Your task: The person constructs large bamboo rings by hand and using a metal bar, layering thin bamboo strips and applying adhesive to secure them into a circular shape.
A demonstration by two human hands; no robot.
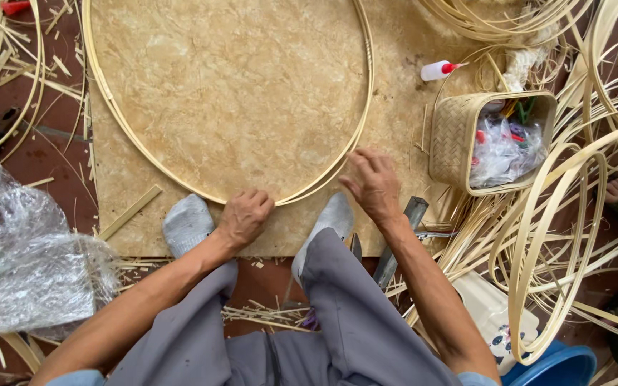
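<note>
1. Head view, looking down: large bamboo hoop (180, 179) laid flat on a tan board (237, 86), near rim lying between two grey-socked feet (187, 223).
2. Left hand (243, 216) curled over the near rim of the hoop, fingers closed on the strip — apparently pinning it to the board.
3. Right hand (373, 186) held loosely open just beside the rim where the strip ends overlap, fingers slightly spread, nothing gripped; contact with the strip could not be told.
4. Woven basket (459, 136) placed to the right within reach, filled with small plastic bags and coloured bits.
5. White squeeze bottle with red tip (439, 70) laid on the board beyond the basket.
6. Loose bamboo strips (559, 214) coiled at right — stock kept at hand.
7. Crumpled clear plastic sheet (16, 264) at left, off the board.
</note>
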